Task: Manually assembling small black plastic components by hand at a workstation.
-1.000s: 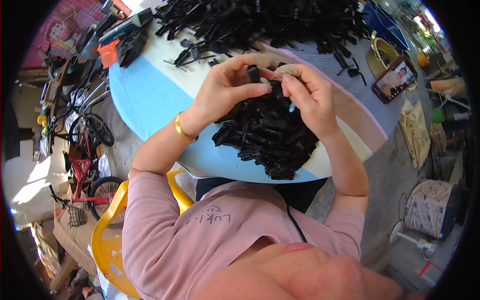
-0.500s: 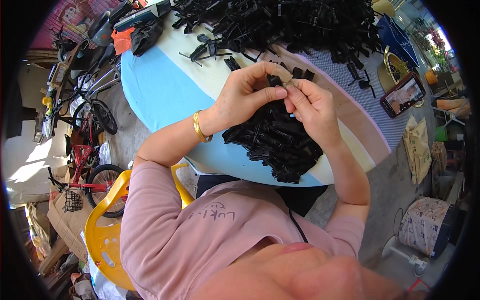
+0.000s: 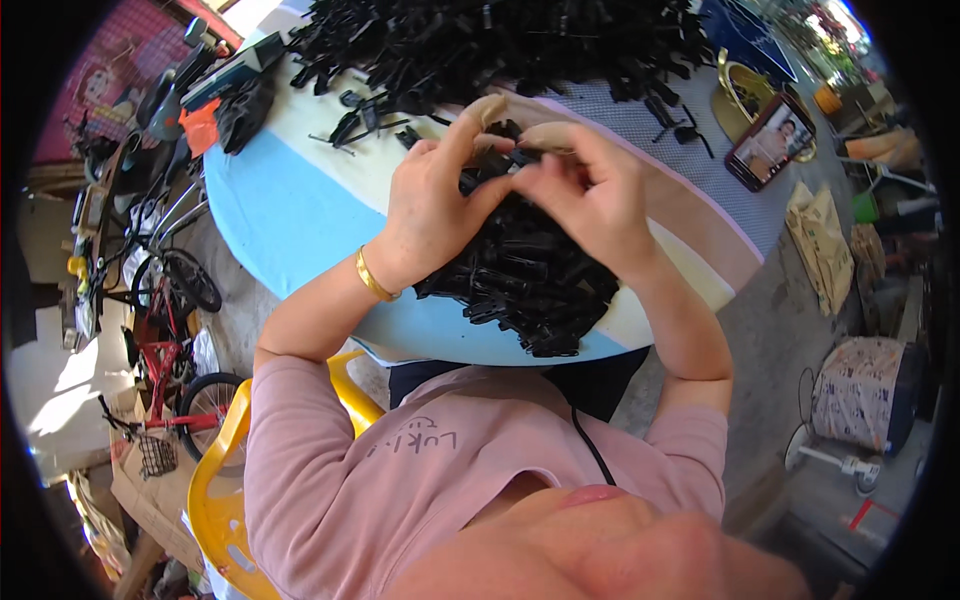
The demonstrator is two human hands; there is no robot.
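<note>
Above a small heap of black plastic parts (image 3: 525, 265), my two hands meet near the middle of the table. My left hand (image 3: 430, 200), with a gold bangle at its wrist, curls its thumb and fingers about a small black plastic part (image 3: 520, 157). Opposite it, my right hand (image 3: 605, 200) pinches at the same part; its thumb and fingertips are smeared by motion. Tan coverings wrap some fingertips on both hands. The part's exact shape is mostly hidden by the fingers.
A much larger pile of black parts (image 3: 500, 45) covers the table's far side. On the striped tablecloth (image 3: 280, 210), a phone (image 3: 770, 142) leans at the right by a gold-rimmed object (image 3: 745, 85). A black bag (image 3: 243, 112) lies far left. A yellow chair (image 3: 225, 500) stands beside me.
The view has shifted, so the table sits a little further left and up. My hands have spread slightly apart, with the left index finger raised and the right fingers moving.
</note>
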